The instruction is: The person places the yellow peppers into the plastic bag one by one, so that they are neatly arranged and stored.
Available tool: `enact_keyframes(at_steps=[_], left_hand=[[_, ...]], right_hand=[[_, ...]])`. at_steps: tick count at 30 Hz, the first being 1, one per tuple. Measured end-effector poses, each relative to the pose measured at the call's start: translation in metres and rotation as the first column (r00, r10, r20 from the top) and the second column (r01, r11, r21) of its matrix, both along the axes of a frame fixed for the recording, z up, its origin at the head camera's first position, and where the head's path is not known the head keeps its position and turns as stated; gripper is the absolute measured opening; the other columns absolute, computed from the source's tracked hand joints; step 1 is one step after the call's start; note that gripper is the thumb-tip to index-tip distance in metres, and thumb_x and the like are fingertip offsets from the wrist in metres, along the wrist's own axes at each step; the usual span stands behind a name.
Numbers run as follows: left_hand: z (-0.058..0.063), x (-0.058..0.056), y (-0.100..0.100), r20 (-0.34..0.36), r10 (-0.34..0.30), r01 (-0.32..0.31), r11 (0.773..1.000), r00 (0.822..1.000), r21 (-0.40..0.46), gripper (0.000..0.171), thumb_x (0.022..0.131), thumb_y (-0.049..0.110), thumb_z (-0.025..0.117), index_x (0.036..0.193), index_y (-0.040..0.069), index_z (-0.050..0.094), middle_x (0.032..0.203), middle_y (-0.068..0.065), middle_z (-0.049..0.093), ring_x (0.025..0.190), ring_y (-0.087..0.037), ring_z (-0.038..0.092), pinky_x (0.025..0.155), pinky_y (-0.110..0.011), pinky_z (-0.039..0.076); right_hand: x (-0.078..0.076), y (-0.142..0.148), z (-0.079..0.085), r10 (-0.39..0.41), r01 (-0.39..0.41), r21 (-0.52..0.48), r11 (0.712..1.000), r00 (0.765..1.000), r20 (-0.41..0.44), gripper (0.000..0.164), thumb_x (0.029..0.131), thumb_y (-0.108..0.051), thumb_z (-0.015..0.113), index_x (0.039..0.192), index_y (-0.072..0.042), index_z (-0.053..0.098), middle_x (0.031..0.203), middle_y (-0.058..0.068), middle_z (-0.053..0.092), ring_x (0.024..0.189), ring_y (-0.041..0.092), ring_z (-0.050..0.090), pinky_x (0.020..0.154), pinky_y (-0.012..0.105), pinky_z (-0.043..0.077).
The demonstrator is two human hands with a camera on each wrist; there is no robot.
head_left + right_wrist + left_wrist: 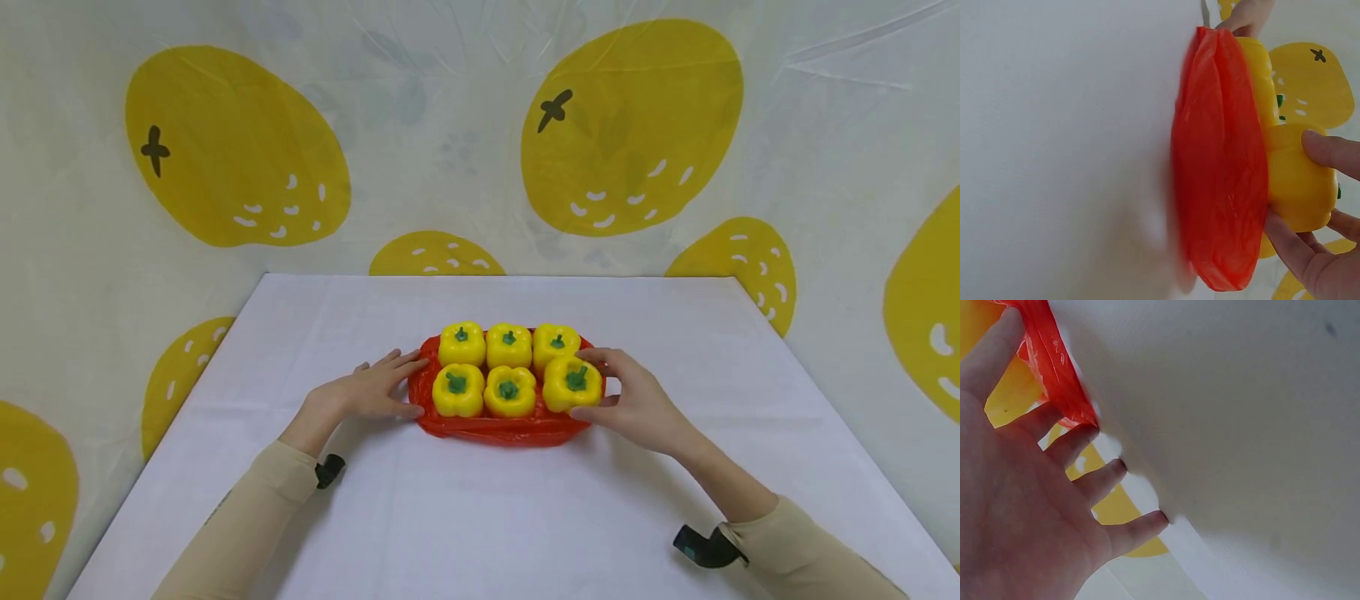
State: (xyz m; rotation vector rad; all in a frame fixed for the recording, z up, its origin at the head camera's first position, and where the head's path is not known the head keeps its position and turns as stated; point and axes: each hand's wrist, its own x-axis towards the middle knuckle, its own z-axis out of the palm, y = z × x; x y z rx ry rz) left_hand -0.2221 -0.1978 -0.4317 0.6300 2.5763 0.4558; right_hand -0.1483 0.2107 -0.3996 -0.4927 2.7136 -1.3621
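Note:
A red plastic bag (495, 432) lies on the table with several yellow bell peppers (510, 402) on it, set in two rows with green stems upward. My right hand (641, 408) grips the front right bell pepper (558, 387) between thumb and fingers. In the right wrist view this pepper (1297, 181) sits slightly above the bag's edge; whether it touches the bag underneath cannot be told. On the opposite side, my left hand (367, 392) has its fingers spread. Its thumb and nearer fingertips touch the bag's left edge (1054, 369), while the other fingertips rest on the tablecloth.
White cloth covers the table (300, 333), which extends around the bag on all sides. Behind it hangs a pale curtain (442, 108) printed with large yellow fruit. A black wrist device (708, 547) is at the right sleeve, and another (330, 471) at the left.

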Motion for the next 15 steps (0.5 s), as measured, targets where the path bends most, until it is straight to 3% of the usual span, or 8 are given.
enact_keyframes(at_steps=[15], left_hand=[[0.0001,-0.002,-0.0005,0.004,0.005,-0.005,1.0,1.0,0.01,0.091,0.09,0.053,0.073,0.163,0.019,0.031,0.169,-0.01,0.022,0.155,-0.04,0.008,0.114,-0.076,0.009]], right_hand=[[0.0032,-0.01,-0.0099,0.0,0.008,0.104,0.994,0.997,-0.071,0.069,0.084,-0.013,0.085,0.143,-0.004,0.051,0.135,0.016,0.055,0.124,0.035,0.053,0.094,0.053,0.056]])
